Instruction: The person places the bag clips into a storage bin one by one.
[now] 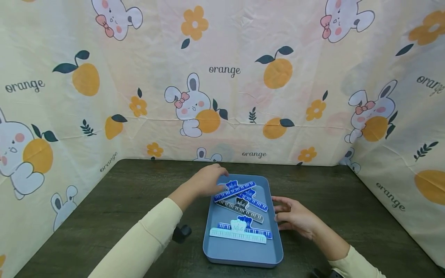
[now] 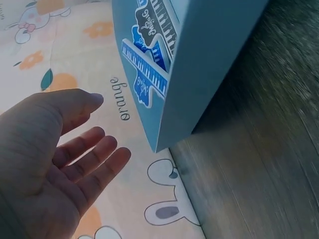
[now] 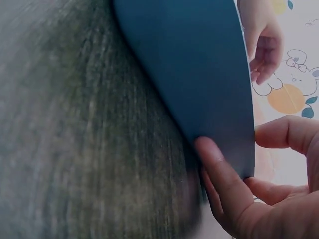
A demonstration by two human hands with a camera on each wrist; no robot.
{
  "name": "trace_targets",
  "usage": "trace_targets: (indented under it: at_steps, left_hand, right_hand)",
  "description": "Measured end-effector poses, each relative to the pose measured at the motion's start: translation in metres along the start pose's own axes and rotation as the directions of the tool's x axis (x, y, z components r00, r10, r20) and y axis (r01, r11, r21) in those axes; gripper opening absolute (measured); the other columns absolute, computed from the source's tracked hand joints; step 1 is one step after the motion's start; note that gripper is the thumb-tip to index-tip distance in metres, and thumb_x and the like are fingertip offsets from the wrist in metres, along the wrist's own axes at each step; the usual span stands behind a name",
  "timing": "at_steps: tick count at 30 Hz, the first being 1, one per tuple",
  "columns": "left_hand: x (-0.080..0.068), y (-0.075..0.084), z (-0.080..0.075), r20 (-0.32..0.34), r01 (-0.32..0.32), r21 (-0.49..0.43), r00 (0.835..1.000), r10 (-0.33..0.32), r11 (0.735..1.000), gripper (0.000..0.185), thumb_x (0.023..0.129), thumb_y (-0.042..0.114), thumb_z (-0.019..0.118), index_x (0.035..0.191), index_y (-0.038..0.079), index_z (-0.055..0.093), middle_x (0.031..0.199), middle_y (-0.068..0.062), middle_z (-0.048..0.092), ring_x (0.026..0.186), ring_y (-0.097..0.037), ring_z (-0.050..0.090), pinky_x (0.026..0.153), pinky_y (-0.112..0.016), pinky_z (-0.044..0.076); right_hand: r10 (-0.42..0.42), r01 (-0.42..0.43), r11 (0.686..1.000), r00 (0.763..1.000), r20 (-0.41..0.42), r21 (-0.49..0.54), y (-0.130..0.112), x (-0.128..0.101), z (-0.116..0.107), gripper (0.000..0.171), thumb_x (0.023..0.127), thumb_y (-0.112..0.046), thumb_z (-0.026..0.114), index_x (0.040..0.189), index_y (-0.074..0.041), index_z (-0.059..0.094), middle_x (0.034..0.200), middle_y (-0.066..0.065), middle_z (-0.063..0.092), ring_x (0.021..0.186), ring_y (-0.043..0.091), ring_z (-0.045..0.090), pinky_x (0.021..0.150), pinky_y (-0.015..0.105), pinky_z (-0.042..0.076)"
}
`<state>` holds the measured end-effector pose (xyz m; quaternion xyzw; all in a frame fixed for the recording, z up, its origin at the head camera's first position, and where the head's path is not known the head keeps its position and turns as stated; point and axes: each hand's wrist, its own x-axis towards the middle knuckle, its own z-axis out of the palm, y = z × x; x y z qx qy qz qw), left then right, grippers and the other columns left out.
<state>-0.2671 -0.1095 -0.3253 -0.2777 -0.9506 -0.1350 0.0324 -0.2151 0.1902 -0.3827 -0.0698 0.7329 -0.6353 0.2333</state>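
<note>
A blue tray (image 1: 243, 253) lies on the dark table and holds several long clips printed with piano keys: a blue clip (image 1: 234, 190) at the far end, a black clip (image 1: 240, 207) in the middle, a pale mint clip (image 1: 238, 233) nearest me. My left hand (image 1: 208, 179) hovers at the tray's far left corner. In the left wrist view this hand (image 2: 65, 159) is spread, palm bare, apart from the tray wall (image 2: 214, 64). My right hand (image 1: 293, 216) is at the tray's right side. Its fingers (image 3: 219, 169) touch the outer wall (image 3: 199, 64), thumb above the rim.
The wooden table (image 1: 104, 208) is fenced on three sides by a cloth backdrop (image 1: 226, 69) printed with bunnies and oranges. A small black object (image 1: 181, 233) sits by my left forearm.
</note>
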Motion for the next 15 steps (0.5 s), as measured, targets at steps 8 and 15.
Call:
trace_targets:
  at_steps: [8,15]
  left_hand:
    - [-0.025,-0.010,-0.011,-0.092,-0.020,0.015,0.996,0.021,1.000,0.032,0.087,0.019,0.071,0.117,0.007,0.067,0.106,-0.005,0.065,0.090,-0.018,0.060,0.080,-0.035,0.052]
    - [-0.049,-0.017,-0.021,-0.155,0.003,0.053,0.988,0.005,0.999,0.026,0.086,0.019,0.073,0.110,0.008,0.070,0.099,-0.003,0.065,0.082,-0.015,0.059,0.071,-0.034,0.051]
  right_hand:
    - [-0.034,0.033,0.998,0.999,-0.026,-0.044,-0.001,-0.002,-0.003,0.074,0.086,0.001,0.063,0.149,0.006,0.024,0.131,0.031,0.049,0.100,0.030,0.064,0.081,0.050,0.055]
    - [-0.086,0.067,0.991,0.983,-0.162,-0.119,-0.007,-0.007,-0.008,0.055,0.088,0.002,0.061,0.138,0.010,0.041,0.130,0.030,0.050,0.105,0.031,0.061,0.076,0.048,0.057]
